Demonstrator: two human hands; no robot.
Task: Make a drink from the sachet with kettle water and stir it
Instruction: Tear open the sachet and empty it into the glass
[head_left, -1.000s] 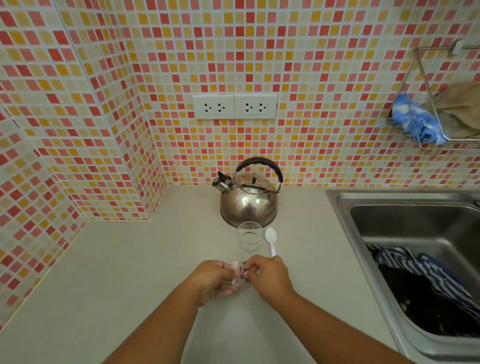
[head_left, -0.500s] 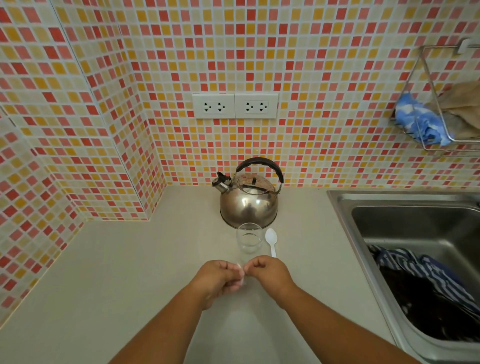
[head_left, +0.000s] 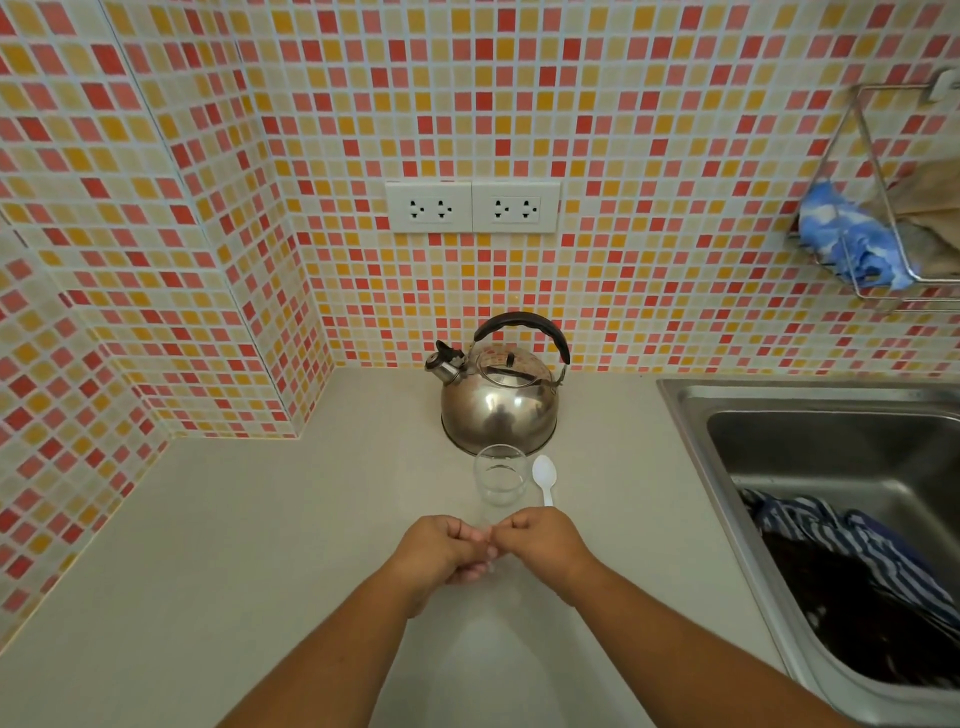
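Glass (head_left: 500, 475) seemingly empty, beside kettle (head_left: 498, 410)

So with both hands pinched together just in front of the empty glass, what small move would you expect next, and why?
Probably tearing the sachet open. The left hand and right hand pinch it between their fingertips, low over the counter, and it is mostly hidden. The glass looks empty, the spoon lies beside it, and the kettle stands untouched behind.
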